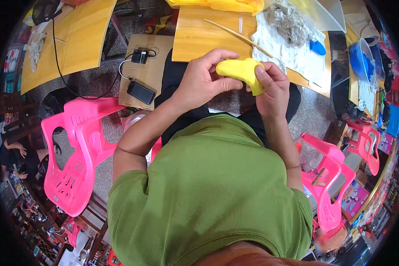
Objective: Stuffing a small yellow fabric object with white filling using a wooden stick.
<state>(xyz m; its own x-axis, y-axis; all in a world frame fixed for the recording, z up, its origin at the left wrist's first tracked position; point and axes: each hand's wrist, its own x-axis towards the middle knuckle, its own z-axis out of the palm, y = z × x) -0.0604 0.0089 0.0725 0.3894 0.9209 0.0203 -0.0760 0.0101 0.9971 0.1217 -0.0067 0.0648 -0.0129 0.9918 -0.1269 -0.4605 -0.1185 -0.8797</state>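
Observation:
A curved yellow piece of soft material (237, 70) is held up between my two hands, over my lap at the near edge of the wooden table (212, 33). My left hand (207, 76) has its thumb below and fingers around the rounded left end. My right hand (273, 84) pinches the right end, where a flap hangs down. On the table beyond lie a thin wooden stick (232, 32), a small white strip (240, 25) and a white cloth (269, 41). A crumpled clear plastic bag (291, 25) and a blue piece (317, 47) rest on the cloth.
Yellow material (219, 4) lies at the table's far edge. Cardboard (128, 71) at the left bears a phone (140, 92) and a black adapter (139, 56). Pink plastic chairs (81, 129) stand at both sides. A tub with blue material (362, 63) is at the right; a seated person (20, 156) is far left.

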